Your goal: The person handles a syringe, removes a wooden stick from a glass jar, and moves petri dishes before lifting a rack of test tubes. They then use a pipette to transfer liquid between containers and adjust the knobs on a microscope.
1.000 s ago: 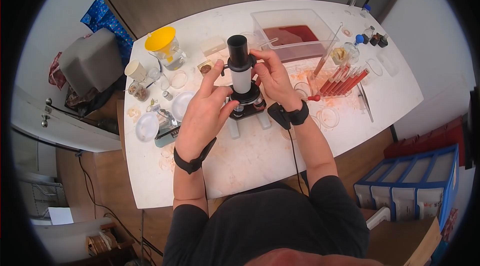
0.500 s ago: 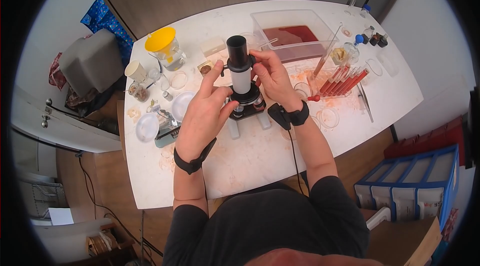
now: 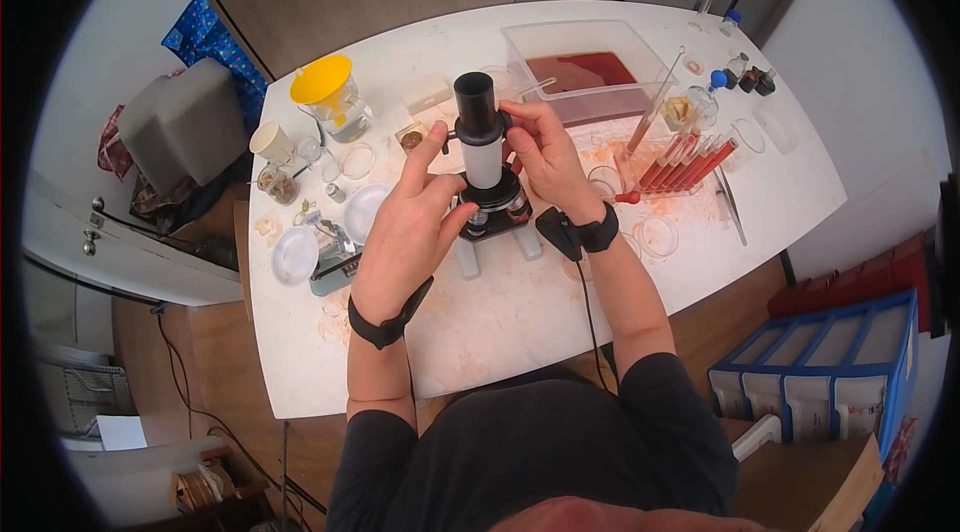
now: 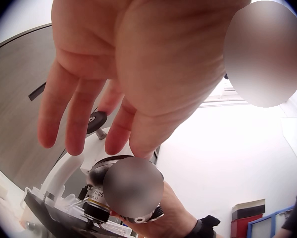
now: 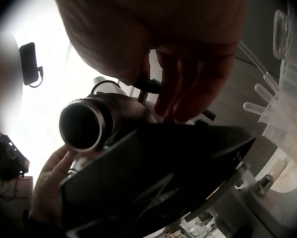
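Note:
A microscope point(image 3: 483, 164) with a black eyepiece tube point(image 3: 475, 97) and white body stands on the white table, between both hands. My left hand point(image 3: 400, 222) reaches to its left side. Thumb and forefinger pinch the rim of the black nosepiece point(image 3: 492, 194), while the other fingers stretch up past a focus knob point(image 4: 97, 122). An objective lens point(image 4: 96, 210) hangs below in the left wrist view. On the far side, my right hand point(image 3: 548, 157) pinches the right focus knob point(image 5: 151, 86) between thumb and fingers. A black plate point(image 5: 148, 183) fills the lower right wrist view.
Left on the table are a yellow funnel point(image 3: 320, 82) over a beaker, a paper cup point(image 3: 270, 142) and a scale with white dishes point(image 3: 293, 254). Behind stands a clear tub point(image 3: 560, 115) of red liquid. Racked red test tubes point(image 3: 690, 162), petri dishes point(image 3: 658, 234) and tweezers point(image 3: 733, 212) lie right.

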`<act>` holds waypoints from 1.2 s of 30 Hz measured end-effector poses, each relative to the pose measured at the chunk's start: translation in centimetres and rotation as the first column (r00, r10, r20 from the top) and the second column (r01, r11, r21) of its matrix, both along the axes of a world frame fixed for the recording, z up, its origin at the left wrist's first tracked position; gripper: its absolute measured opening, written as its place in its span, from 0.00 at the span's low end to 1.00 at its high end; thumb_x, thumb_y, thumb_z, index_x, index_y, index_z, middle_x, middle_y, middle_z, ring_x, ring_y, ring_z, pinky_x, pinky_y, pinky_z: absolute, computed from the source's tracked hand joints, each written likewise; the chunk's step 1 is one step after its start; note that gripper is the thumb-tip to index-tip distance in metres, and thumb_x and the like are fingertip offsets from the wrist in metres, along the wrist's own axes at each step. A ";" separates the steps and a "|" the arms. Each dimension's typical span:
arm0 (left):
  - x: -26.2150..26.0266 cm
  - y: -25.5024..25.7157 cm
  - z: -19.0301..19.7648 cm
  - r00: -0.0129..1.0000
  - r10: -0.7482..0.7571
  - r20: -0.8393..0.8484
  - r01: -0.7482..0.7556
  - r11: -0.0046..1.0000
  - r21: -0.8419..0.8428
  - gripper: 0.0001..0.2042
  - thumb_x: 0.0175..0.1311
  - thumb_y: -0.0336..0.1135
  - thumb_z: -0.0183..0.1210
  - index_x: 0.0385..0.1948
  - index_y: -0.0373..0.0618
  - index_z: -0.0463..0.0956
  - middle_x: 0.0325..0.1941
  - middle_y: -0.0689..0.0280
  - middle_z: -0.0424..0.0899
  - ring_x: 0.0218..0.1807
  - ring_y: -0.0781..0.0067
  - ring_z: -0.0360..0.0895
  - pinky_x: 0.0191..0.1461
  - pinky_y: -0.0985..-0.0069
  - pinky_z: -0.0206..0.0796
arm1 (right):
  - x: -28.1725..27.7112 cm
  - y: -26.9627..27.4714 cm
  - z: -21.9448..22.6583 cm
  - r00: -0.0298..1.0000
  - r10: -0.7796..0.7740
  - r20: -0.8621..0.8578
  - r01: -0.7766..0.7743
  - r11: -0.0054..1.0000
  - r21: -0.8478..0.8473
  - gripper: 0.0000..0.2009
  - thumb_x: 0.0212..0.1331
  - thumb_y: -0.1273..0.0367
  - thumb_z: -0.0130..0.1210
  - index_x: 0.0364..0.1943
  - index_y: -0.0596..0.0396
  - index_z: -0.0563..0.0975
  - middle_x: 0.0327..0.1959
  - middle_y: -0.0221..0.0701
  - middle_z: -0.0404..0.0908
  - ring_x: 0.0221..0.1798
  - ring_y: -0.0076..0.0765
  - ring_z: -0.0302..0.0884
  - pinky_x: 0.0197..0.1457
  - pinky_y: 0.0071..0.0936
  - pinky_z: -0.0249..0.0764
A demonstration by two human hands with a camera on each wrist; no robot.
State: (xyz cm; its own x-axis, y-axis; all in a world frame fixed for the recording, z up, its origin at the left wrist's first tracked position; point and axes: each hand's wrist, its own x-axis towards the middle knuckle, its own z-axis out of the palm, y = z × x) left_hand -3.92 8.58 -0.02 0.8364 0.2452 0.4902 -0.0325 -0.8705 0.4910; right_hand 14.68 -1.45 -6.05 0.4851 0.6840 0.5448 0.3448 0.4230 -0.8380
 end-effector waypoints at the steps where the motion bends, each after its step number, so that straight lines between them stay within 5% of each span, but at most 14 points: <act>1: 0.0 0.0 0.0 1.000 -0.001 -0.001 0.001 1.000 -0.006 0.09 0.51 0.26 0.67 0.33 0.40 0.77 0.70 0.53 0.63 0.58 0.51 0.76 0.51 0.67 0.73 | 0.0 0.0 0.0 1.000 0.000 0.000 0.000 1.000 0.000 0.14 0.70 0.71 0.48 0.58 0.52 0.69 0.39 0.31 0.80 0.33 0.20 0.78 0.32 0.17 0.74; 11: 0.0 0.0 0.0 1.000 -0.007 0.007 0.007 1.000 -0.010 0.09 0.51 0.26 0.68 0.33 0.40 0.77 0.70 0.52 0.63 0.55 0.53 0.78 0.50 0.67 0.73 | 0.0 0.0 -0.1 1.000 0.008 -0.002 -0.008 1.000 0.007 0.14 0.70 0.70 0.48 0.58 0.51 0.69 0.37 0.30 0.80 0.33 0.20 0.77 0.32 0.17 0.73; 14: 0.1 0.0 0.1 0.998 -0.019 0.061 0.015 0.998 0.060 0.10 0.50 0.24 0.67 0.32 0.36 0.75 0.67 0.49 0.66 0.39 0.62 0.82 0.41 0.69 0.75 | 0.0 0.0 0.0 1.000 0.007 -0.002 -0.007 1.000 0.003 0.14 0.70 0.71 0.48 0.58 0.51 0.69 0.37 0.29 0.79 0.33 0.20 0.77 0.32 0.17 0.73; 17: 0.1 0.0 0.1 0.998 -0.016 0.062 0.012 0.997 0.072 0.10 0.50 0.24 0.67 0.32 0.36 0.75 0.68 0.49 0.66 0.39 0.62 0.82 0.41 0.69 0.75 | 0.0 0.0 0.0 1.000 0.005 0.000 -0.005 1.000 0.001 0.14 0.70 0.71 0.48 0.58 0.51 0.69 0.36 0.29 0.79 0.33 0.20 0.77 0.31 0.17 0.73; 20: 0.0 0.0 0.0 1.000 -0.013 0.015 0.013 1.000 -0.005 0.10 0.51 0.25 0.67 0.33 0.39 0.77 0.70 0.51 0.64 0.51 0.55 0.80 0.50 0.68 0.73 | 0.1 0.1 -0.1 1.000 -0.001 0.003 0.001 1.000 0.000 0.14 0.70 0.71 0.48 0.58 0.52 0.69 0.35 0.28 0.79 0.33 0.20 0.76 0.31 0.17 0.73; 29: 0.1 0.1 -0.1 0.997 -0.026 0.075 0.023 0.999 0.042 0.10 0.50 0.24 0.66 0.31 0.35 0.75 0.68 0.49 0.66 0.38 0.60 0.82 0.42 0.68 0.74 | -0.2 0.0 0.0 1.000 -0.021 -0.016 0.021 1.000 -0.006 0.14 0.70 0.71 0.48 0.57 0.52 0.69 0.34 0.29 0.79 0.33 0.20 0.76 0.34 0.18 0.73; 33: -0.1 0.0 0.1 0.999 -0.015 0.049 0.013 0.999 0.048 0.09 0.51 0.24 0.66 0.33 0.36 0.76 0.69 0.51 0.65 0.39 0.57 0.82 0.42 0.67 0.74 | -0.6 -0.4 1.1 0.998 -0.069 0.012 0.070 0.994 -0.087 0.14 0.69 0.71 0.48 0.57 0.53 0.70 0.33 0.29 0.79 0.33 0.20 0.76 0.35 0.19 0.73; 35: -0.2 -0.1 0.2 0.999 -0.007 0.043 0.005 0.999 0.049 0.09 0.51 0.24 0.66 0.33 0.37 0.76 0.70 0.51 0.64 0.39 0.55 0.82 0.42 0.67 0.74 | -1.1 -0.8 1.7 0.982 -0.153 0.113 0.166 0.979 -0.117 0.16 0.66 0.72 0.50 0.58 0.52 0.70 0.41 0.35 0.78 0.35 0.30 0.78 0.38 0.24 0.76; 36: -0.3 -0.1 0.1 1.000 -0.005 -0.021 0.005 1.000 -0.007 0.10 0.51 0.25 0.66 0.35 0.38 0.77 0.72 0.53 0.61 0.63 0.48 0.71 0.54 0.66 0.72 | -1.4 -0.9 1.7 0.966 -0.194 0.172 0.212 0.972 -0.097 0.17 0.66 0.73 0.50 0.59 0.52 0.69 0.44 0.37 0.77 0.35 0.33 0.79 0.39 0.26 0.76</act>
